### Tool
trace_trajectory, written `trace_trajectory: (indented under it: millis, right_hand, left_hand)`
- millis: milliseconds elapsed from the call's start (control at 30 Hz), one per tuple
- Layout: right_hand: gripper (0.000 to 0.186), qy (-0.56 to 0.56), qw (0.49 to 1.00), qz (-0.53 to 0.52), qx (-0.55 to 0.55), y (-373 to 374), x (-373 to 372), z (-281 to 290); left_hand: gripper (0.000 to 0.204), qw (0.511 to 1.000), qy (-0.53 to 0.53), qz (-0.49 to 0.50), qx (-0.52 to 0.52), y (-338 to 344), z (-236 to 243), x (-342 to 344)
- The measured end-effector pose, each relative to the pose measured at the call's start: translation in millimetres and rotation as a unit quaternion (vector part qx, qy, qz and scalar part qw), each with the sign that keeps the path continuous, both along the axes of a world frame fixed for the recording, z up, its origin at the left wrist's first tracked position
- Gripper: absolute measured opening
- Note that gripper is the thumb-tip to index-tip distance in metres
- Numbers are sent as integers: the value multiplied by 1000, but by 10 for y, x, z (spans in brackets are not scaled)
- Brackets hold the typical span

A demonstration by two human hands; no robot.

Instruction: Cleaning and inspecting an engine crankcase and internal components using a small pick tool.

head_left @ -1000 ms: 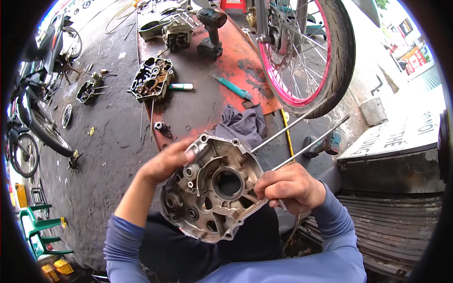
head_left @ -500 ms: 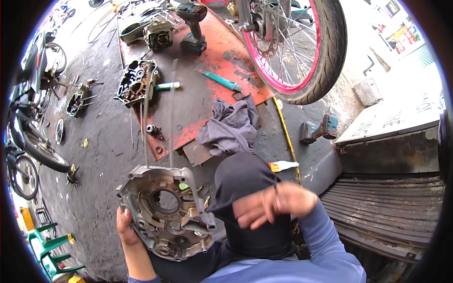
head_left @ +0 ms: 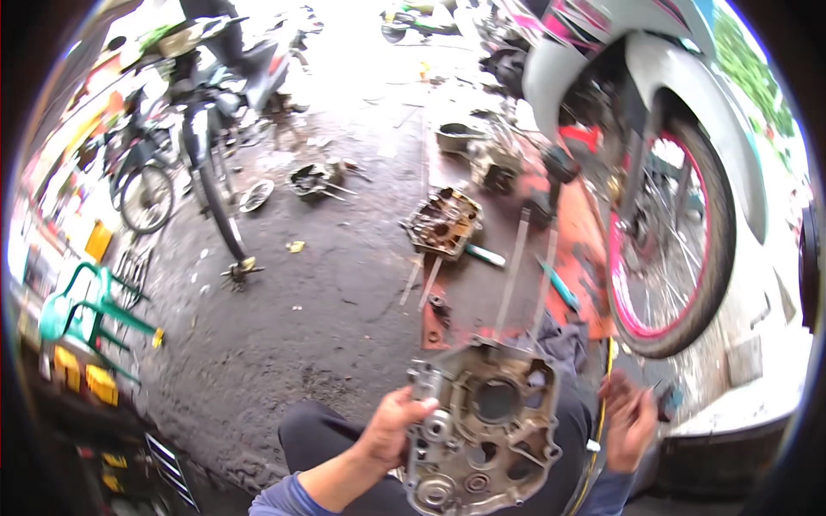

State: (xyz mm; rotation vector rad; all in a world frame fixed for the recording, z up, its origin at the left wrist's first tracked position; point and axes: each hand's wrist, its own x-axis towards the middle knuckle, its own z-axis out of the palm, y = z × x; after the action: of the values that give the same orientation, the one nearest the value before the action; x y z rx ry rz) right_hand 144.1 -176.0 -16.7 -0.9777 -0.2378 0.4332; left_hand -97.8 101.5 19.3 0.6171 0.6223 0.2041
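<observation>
My left hand (head_left: pixel 397 428) grips the left edge of a grey metal engine crankcase half (head_left: pixel 516 391), its thumb on the near face. The case is held up over my lap, with two long thin studs rising from its top. A large round bore and several smaller holes show in it. To the right of the case, touching nothing I can make out, my right hand (head_left: pixel 628 421) is raised with its fingers apart, slightly blurred. Behind the case a grey rag (head_left: pixel 564 340) is partly hidden.
A red metal sheet (head_left: pixel 581 249) carries another crankcase half (head_left: pixel 443 222), a teal-handled tool (head_left: pixel 559 286) and a dark power drill (head_left: pixel 551 185). A motorcycle's pink-rimmed front wheel (head_left: pixel 718 284) stands at the right. Parked motorcycles and a green plastic chair (head_left: pixel 73 301) are at the left.
The view has swung left and upward. The crankcase half has been turned in my left hand. My right hand has moved from above my knee to the right of the case.
</observation>
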Motion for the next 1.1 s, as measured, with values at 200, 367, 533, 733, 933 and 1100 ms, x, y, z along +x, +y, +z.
trace_trajectory:
  millis: [200, 367, 533, 733, 933, 1100]
  right_hand:
    - [42, 86, 994, -11, -71, 550, -624, 285]
    - [43, -43, 975, 70, -208, 489, -98, 388]
    - [47, -61, 952, 154, -257, 668, 88, 386]
    - [46, -77, 910, 199, -355, 1016, 139, 701]
    - [42, -109, 860, 315, -388, 1102, 692, 419]
    - [39, -29, 787, 417, -454, 1350, 613, 207]
  left_hand:
    - [54, 996, -71, 20, 46, -483, -202, -70]
    - [66, 987, -105, -12, 120, -583, -441, 65]
    - [71, 971, -145, 24, -190, -375, -540, 190]
    - [58, 960, -151, -26, -233, -316, -506, 196]
    - [75, 970, -159, -93, -160, -306, -645, 147]
    - [76, 973, -134, -183, -53, -384, -506, 274]
